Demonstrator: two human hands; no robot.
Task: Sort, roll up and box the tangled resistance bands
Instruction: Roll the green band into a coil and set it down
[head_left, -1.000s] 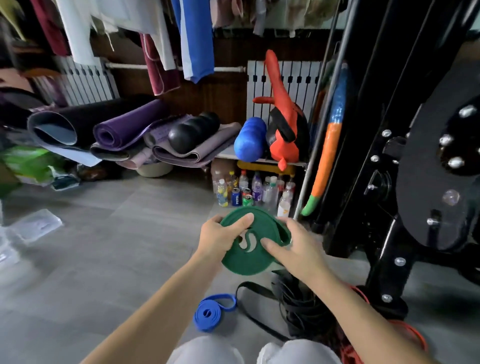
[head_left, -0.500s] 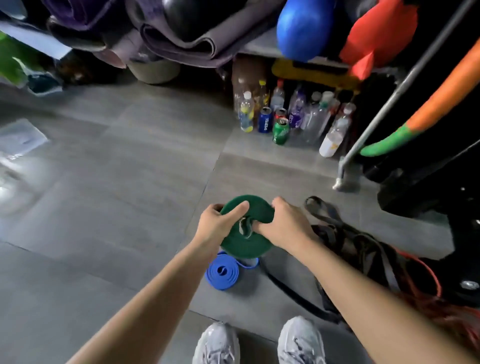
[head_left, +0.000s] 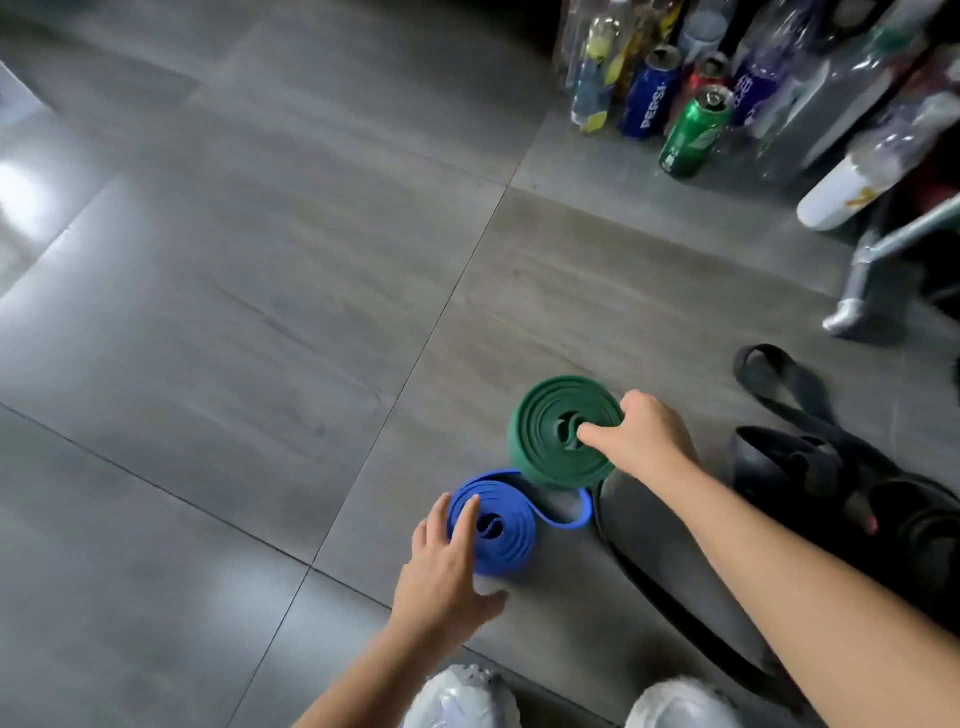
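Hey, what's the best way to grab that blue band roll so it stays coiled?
I'd come from above and clamp the blue band roll across its outer rim, pressing the loose tail on its right side back against the coil. It lies flat, coil face up, and that tail loops out loose.

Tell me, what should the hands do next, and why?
I'd guess: wind the loose loop onto the blue roll. The loop sticks out uncoiled toward the green roll, and the left hand rests its fingers on the blue roll. The green roll, pinched by the right hand, looks fully coiled.
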